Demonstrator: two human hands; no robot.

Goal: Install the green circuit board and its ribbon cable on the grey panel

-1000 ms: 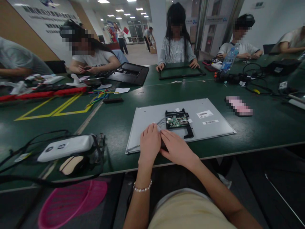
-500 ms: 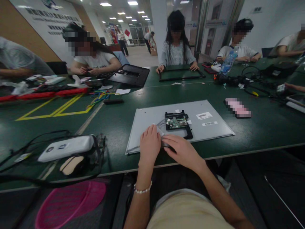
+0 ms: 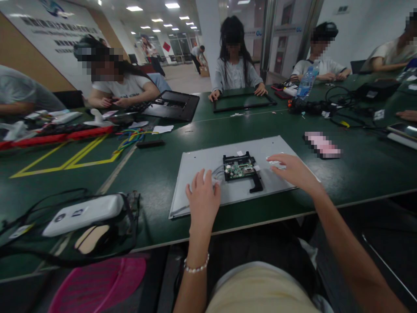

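A flat grey display panel [image 3: 202,165] lies back side up on the green table in front of me. On its middle sits a black plastic bracket [image 3: 256,183] with a green circuit board [image 3: 239,170]. Thin grey cables [image 3: 218,171] run from the board towards my left hand [image 3: 203,195], which is over the panel's left part with its fingers apart. A small whitish piece shows by its fingertips; whether they touch it I cannot tell. Above the panel's right part is my right hand [image 3: 295,171], fingers stretched out and holding nothing, partly covering a white label [image 3: 274,161].
A pink phone [image 3: 322,144] lies right of the panel. At the left are a white device [image 3: 84,213], a beige-and-black mouse [image 3: 93,239] and black cables. Across the table, a person's hands hold a black frame [image 3: 244,108]. A water bottle [image 3: 305,83] stands at the far right.
My right hand has left the cables and moved right, over the panel's label side. My left hand's fingers have spread. The view has shifted slightly.
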